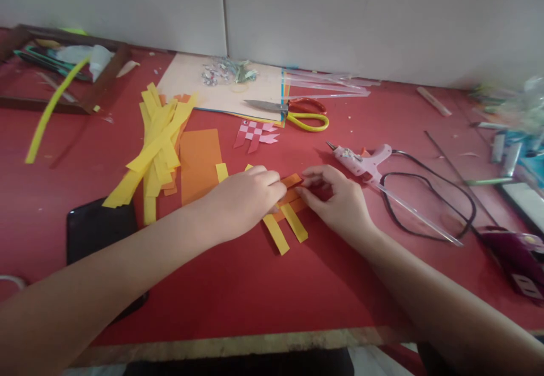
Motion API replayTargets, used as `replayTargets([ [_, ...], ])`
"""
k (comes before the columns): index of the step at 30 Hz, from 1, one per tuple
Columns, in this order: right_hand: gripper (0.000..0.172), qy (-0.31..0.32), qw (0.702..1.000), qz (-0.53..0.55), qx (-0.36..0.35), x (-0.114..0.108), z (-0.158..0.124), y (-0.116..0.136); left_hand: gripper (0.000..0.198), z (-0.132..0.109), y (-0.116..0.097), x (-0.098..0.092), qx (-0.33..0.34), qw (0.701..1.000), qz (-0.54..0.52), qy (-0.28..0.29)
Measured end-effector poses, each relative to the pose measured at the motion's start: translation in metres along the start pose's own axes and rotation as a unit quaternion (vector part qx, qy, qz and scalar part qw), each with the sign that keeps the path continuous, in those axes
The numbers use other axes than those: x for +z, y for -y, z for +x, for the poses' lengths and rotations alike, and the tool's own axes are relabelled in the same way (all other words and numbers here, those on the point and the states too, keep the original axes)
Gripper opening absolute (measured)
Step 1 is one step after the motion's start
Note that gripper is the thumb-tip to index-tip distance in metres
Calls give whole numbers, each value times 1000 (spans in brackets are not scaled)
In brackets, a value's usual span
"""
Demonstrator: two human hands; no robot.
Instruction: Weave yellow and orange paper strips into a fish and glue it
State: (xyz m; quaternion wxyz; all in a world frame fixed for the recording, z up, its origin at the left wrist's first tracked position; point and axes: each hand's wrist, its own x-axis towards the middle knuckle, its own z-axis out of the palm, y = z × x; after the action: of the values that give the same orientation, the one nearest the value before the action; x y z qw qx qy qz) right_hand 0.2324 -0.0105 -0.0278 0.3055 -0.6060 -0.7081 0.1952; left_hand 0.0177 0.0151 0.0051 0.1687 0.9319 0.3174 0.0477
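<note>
Orange and yellow paper strips cross over and under each other at the middle of the table. My left hand (250,201) is closed over the crossed strips, its curled fingers hiding most of the crossing. A yellow paper strip (276,234) sticks out below it, with a second one beside it. My right hand (340,197) pinches the right end of an orange paper strip (292,181) between thumb and fingertips. Just behind my left hand lies an orange paper sheet (199,160). A pink checkered paper fish (255,133) rests farther back.
Scissors (308,122) lie behind the fish, partly on stacked paper sheets (182,78). To the right is a pink glue gun (361,163) with its black cord. On the left, a pile of yellow strips (157,143) overlaps a black phone-like object (100,234). A wooden frame (97,89) holds small items.
</note>
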Motion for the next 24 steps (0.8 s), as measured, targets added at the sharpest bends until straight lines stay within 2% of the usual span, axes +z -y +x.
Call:
replayTargets([
  [7, 13, 2, 999, -15, -38, 1, 3, -3, 17, -4, 0, -3, 12, 998, 52, 17],
  [14, 7, 3, 997, -18, -70, -1, 5, -2, 32, -14, 5, 14, 44, 995, 78, -45],
  [21, 5, 0, 997, -17, -77, 0, 4, -2, 38, -18, 8, 23, 59, 991, 118, -37],
  [24, 6, -22, 992, -54, -115, -2, 3, -1, 36, -19, 6, 24, 66, 986, 145, -54],
])
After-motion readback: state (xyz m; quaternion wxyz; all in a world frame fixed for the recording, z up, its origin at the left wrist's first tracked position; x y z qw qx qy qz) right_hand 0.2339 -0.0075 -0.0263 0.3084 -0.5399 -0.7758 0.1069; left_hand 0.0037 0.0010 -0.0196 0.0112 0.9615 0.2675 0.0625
